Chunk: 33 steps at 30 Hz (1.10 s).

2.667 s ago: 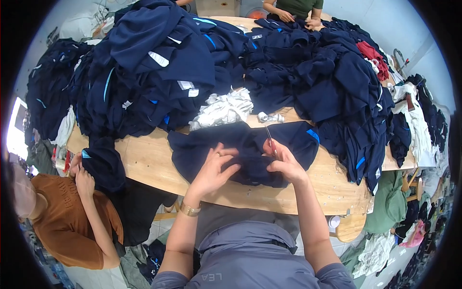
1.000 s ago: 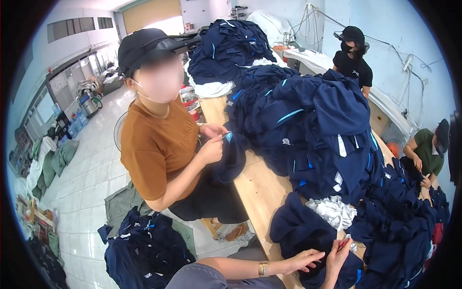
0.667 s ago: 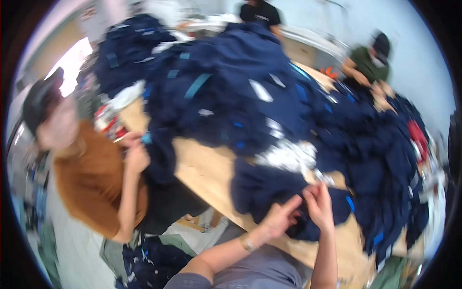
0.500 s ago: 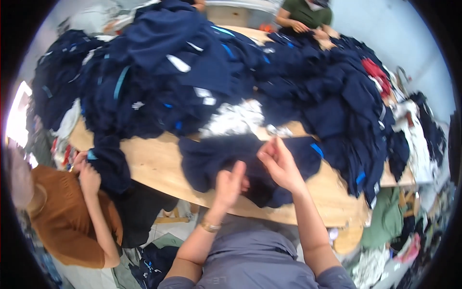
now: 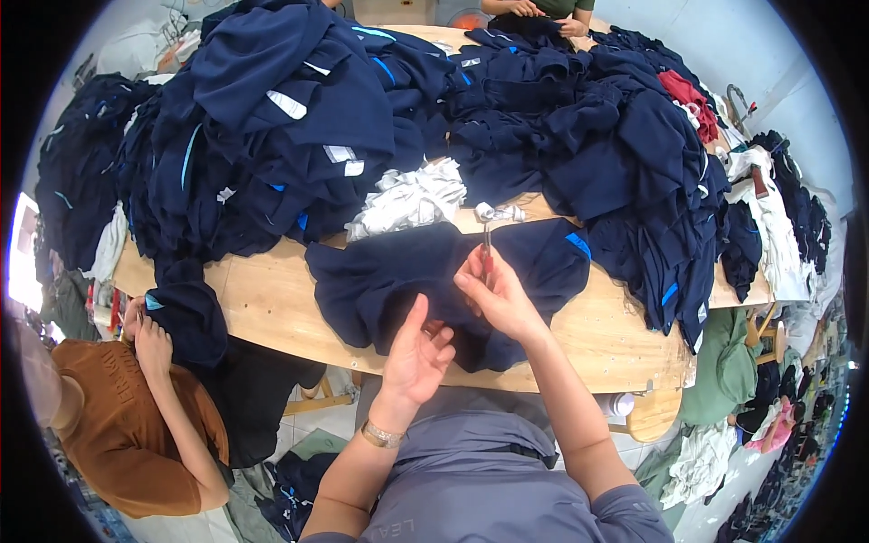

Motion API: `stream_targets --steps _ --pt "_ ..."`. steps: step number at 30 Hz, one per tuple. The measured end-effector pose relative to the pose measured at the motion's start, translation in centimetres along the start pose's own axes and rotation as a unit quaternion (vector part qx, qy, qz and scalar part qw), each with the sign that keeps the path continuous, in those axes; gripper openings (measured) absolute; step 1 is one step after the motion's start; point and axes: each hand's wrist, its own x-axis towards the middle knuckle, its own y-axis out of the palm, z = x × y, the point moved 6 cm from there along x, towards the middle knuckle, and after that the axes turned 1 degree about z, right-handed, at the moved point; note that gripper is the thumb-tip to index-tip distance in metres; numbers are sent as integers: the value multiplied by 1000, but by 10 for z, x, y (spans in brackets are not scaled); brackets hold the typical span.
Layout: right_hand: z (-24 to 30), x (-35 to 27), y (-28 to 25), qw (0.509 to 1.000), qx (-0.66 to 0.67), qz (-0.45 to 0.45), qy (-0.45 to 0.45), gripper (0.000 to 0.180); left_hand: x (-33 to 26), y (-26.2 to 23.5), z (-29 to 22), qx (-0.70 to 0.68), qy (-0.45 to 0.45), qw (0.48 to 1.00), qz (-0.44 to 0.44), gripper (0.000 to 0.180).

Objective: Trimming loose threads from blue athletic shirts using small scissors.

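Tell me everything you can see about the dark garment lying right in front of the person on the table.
The navy garment looks like soft knit fabric, spread flat but rumpled on the wooden table, its near edge at the table's edge. A light blue stripe shows at its right side. The left hand rests on it; the right hand holds a small red-handled tool above it. White cloth lies just behind.

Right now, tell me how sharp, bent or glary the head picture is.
Head view: sharp mid-frame on the hands, left and right, over the dark navy cloth garment; the pale wooden table edge bows; black fisheye rim; bright white patch at left edge.
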Motion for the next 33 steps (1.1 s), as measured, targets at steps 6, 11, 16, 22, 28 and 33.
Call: stream_targets --steps 6,11,16,22,28,33 --pt "3 -1 -16 980 -78 -154 -101 15 11 8 -17 62 73 995 -40 15" --pt "14 -12 -10 972 -91 -164 -140 25 15 15 -17 18 130 991 24 15" --pt "20 -11 1 942 -275 -141 -132 28 17 28 -10 25 113 991 69 16" --pt "16 -10 -5 979 -114 -113 -126 25 26 25 -13 5 126 991 34 18" --pt "26 -19 -9 947 -212 -183 -158 25 31 18 -16 -15 172 985 -13 23" --pt "19 -10 8 930 -295 -149 -160 26 35 5 -8 -17 168 985 -28 23"
